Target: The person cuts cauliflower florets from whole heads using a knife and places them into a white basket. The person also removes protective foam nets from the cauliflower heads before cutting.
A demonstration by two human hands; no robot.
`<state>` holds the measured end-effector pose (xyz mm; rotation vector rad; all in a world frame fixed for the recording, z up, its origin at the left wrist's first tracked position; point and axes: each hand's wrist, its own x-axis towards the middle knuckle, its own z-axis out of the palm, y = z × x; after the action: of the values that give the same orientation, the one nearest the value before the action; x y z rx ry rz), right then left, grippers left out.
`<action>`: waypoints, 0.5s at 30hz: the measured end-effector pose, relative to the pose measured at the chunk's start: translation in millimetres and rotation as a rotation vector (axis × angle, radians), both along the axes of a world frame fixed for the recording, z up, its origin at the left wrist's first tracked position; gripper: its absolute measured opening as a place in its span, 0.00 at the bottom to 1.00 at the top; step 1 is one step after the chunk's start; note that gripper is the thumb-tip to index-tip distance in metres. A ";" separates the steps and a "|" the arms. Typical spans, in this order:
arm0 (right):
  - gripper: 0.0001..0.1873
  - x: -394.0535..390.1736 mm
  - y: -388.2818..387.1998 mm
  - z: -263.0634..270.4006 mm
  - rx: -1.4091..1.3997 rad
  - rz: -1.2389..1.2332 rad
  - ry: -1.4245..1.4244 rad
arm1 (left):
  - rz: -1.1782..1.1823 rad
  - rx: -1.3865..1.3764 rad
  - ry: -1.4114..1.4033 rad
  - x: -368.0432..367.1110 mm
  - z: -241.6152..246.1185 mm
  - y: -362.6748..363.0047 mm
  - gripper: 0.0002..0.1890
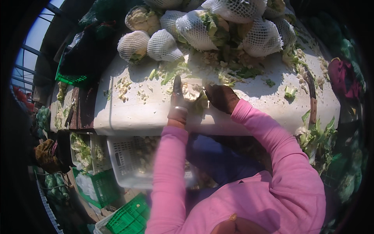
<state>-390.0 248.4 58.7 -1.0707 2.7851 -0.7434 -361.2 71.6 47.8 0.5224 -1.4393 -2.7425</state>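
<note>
My left hand (178,98) holds a partly trimmed cauliflower head (191,91) from its left side, over the white-covered table (140,112). At the right of that head, my right hand (221,98) is closed, with a thin tool reaching from it to the cauliflower; its kind is hard to tell. Green leaves hang below the head between the hands. Cauliflower heads in white foam nets (196,29) are piled at the table's far side, a little beyond my hands. Florets and crumbs (124,87) lie scattered on the cover.
A wooden-handled knife (313,106) lies at the table's right, above hanging leaves (318,140). Below the near edge stands a white plastic crate (118,172) with cauliflower pieces. Green crates (103,187) are at lower left, and another (70,77) stands at upper left.
</note>
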 end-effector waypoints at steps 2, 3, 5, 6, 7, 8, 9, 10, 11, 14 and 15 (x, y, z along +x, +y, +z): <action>0.15 -2.5 -3.5 -3.3 -0.030 -0.033 -0.008 | 0.043 0.184 0.016 -5.4 -7.8 1.1 0.29; 0.17 -6.2 -4.6 -6.7 -0.155 -0.033 0.086 | 0.094 0.272 -0.022 -8.3 -14.2 2.2 0.27; 0.23 -17.3 -5.0 -14.8 -0.374 -0.018 0.249 | -0.048 0.311 0.096 -7.1 -26.6 -1.4 0.24; 0.24 -24.3 -5.7 -18.9 -0.378 0.058 0.174 | -0.051 0.229 0.191 -5.5 -32.7 -2.1 0.24; 0.26 -31.6 -6.8 -22.5 -0.400 0.143 0.118 | -0.088 -0.060 0.243 -4.4 -36.4 -6.2 0.26; 0.28 -36.7 -7.5 -25.7 -0.392 0.205 0.037 | -0.104 -0.382 0.281 -3.3 -38.6 -10.8 0.28; 0.27 -40.3 -8.8 -28.1 -0.339 0.241 0.022 | -0.092 -0.675 0.309 -1.0 -40.1 -14.6 0.31; 0.26 -43.8 -11.4 -29.1 -0.258 0.250 -0.018 | -0.123 -1.030 0.397 -2.4 -38.3 -22.7 0.32; 0.25 -44.7 -12.6 -29.0 -0.189 0.272 -0.050 | -0.168 -1.374 0.407 -1.3 -37.3 -28.0 0.34; 0.24 -48.0 -16.5 -19.9 -0.251 0.224 -0.131 | -0.263 -1.207 0.489 -0.1 -32.5 -38.2 0.36; 0.24 -49.1 -15.7 -14.9 -0.274 0.208 -0.174 | -0.271 -1.119 0.445 1.2 -30.8 -39.3 0.34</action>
<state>-439.1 232.6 43.8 -1.2460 2.4302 -1.1516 -360.1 32.3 17.0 -0.3148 -2.5630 -1.5215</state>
